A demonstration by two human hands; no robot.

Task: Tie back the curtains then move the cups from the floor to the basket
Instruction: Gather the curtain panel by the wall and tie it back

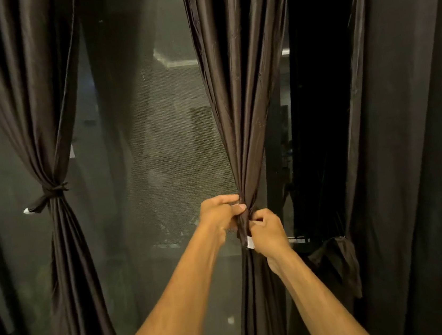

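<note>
Left curtain [48, 149]: dark glossy fabric, pleated, cinched by knotted tie [50, 192]. Right curtain [240, 109]: gathered narrow; left hand [221, 213] and right hand [268, 231] both pinch its white-tipped tie strip [245, 231].

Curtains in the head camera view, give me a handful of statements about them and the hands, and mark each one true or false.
1. The left curtain is already gathered and knotted with a tie. True.
2. Both hands work at the middle curtain. True: the left hand and right hand grip its bunched fabric.
3. The right hand hangs free at the person's side. False: it is closed on the fabric by a white tag.
4. Cups stand on the floor below the curtains. False: no cups or basket are in view.
5. The middle curtain is spread flat across the window. False: it is gathered into a narrow bundle.
</note>
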